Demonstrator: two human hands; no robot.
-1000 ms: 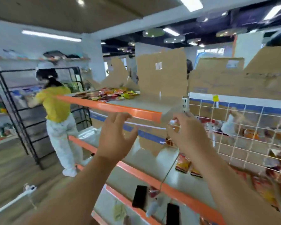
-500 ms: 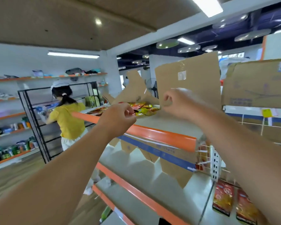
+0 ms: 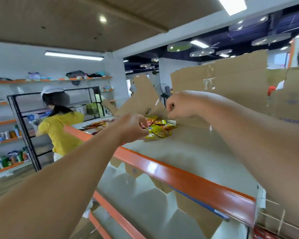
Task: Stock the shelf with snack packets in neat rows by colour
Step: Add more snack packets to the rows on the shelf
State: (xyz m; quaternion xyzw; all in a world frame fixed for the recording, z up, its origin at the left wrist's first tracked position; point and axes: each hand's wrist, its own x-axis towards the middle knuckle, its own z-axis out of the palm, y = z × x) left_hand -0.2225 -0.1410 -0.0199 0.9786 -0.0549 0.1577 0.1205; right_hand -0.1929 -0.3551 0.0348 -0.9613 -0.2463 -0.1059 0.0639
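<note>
Left grip (image 3: 130, 126): curled, apparently pinching the edge of one of the snack packets (image 3: 160, 131) heaped on top shelf (image 3: 162, 168). Right grip (image 3: 179, 106): clenched empty, raised beside cardboard (image 3: 231, 83).

Bright ceiling tube lighting; glare on orange shelf edge (image 3: 164, 168); motion blur, wide-angle distortion.

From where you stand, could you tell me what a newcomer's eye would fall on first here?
Two bare arms reach in: the left hand curls its fingers at a loose heap of red and yellow snack packets on the orange-edged top shelf, the right hand is fisted beside it. Torn cardboard stands along the shelf's back, and a person in a yellow top stands at left.
</note>
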